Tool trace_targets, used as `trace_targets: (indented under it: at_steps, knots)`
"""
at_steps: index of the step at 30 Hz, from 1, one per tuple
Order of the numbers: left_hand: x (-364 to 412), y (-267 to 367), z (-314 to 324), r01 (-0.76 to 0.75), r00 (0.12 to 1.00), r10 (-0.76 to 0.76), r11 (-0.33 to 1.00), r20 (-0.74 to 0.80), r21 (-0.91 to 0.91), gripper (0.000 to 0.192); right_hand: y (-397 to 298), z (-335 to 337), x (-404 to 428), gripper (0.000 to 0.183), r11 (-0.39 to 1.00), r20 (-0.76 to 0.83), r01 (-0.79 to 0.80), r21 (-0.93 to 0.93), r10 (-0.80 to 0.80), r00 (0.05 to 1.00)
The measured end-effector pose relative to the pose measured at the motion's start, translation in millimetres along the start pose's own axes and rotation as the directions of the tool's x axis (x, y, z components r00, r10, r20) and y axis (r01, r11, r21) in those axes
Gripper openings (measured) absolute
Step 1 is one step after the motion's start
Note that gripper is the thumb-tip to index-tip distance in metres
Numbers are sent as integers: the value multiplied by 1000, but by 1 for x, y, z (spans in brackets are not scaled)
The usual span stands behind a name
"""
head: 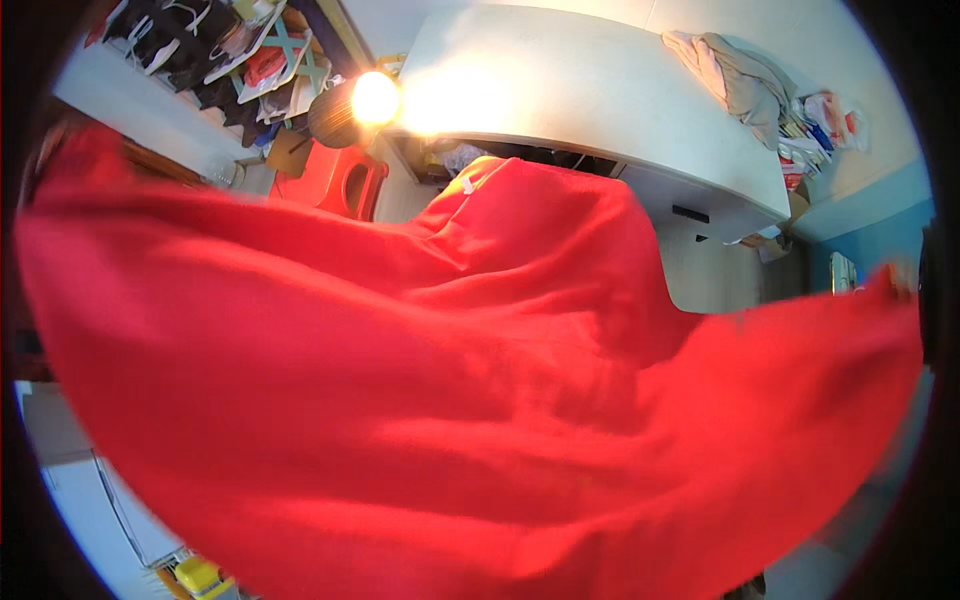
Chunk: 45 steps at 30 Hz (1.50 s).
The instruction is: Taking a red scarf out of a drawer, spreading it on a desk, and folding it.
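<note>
A large red cloth (pixel 450 360) spreads across most of the view, raised and stretched at its left and right ends, with broad soft folds. Its middle rises over a covered shape near the desk, where a small white tag (pixel 468 185) shows. At the far right, a blurred part of my right hand (pixel 904 279) appears at the raised corner, closed on the cloth. My left hand cannot be made out; the cloth's upper left end is lifted and blurred near the picture's rim. What lies under the cloth is hidden.
Beyond the cloth stands a pale desk (pixel 600 82) with a glaring lamp (pixel 375 97) at its left. A red plastic stool (pixel 322 180) is below the lamp. Shoes fill a rack (pixel 270 82) at upper left; crumpled clothing (pixel 739 79) lies on the desk's right end.
</note>
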<state>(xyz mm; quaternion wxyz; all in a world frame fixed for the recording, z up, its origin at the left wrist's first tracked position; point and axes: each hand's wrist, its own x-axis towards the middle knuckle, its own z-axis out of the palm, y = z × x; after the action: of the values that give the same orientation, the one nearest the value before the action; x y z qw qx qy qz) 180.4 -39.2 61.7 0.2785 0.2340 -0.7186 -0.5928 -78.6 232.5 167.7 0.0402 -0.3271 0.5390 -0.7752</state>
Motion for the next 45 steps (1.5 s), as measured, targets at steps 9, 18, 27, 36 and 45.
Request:
trace_targets:
  at_steps: [9, 18, 27, 36, 45]
  knots:
    - [1, -32, 16, 236, 968, -223, 965, 112, -118, 31, 30, 93, -18, 18, 955, 61, -116, 272, 103, 993]
    - [23, -27, -111, 202, 942, -282, 909, -181, -363, 30, 27, -68, 2, 19, 951, -324, -1, -310, -105, 940]
    - [-62, 69, -269, -241, 314, 239, 956, -919, 166, 16, -102, -276, -23, 18, 849, -517, -47, -527, -276, 811]
    - [-125, 118, -277, -323, 213, 454, 868, -865, 376, 39, -137, -287, -69, 31, 623, -541, -85, -778, -594, 596]
    - [-126, 176, -259, -549, -6, 440, 749, -898, 371, 23, -155, -306, -115, 29, 791, -718, 0, -612, -556, 419]
